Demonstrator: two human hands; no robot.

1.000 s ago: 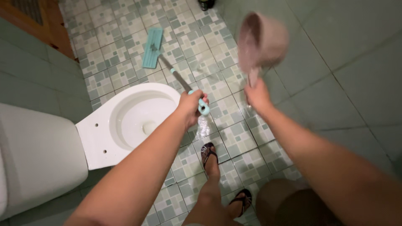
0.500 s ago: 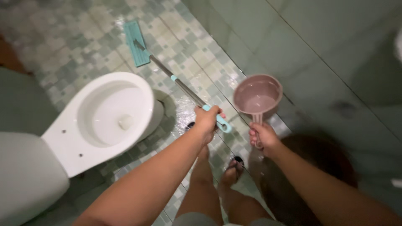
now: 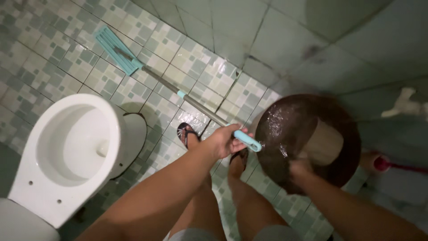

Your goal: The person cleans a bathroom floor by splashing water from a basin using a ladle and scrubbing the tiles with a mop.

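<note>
Flat mop [image 3: 178, 93]: teal rectangular head flat on the tiled floor [image 3: 58, 58] toward its top-left, grey pole slanting up to a teal grip. Pinkish water dipper [image 3: 323, 145]: blurred, tilted, dipped inside the dark brown bucket [image 3: 285, 129] of water by the wall.

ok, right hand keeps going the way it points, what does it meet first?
The right hand reaches down into the dark bucket, holding the dipper in the water. Further along that line it would probably meet the bucket's far inner wall or bottom; the depth under the water is unclear.
</note>
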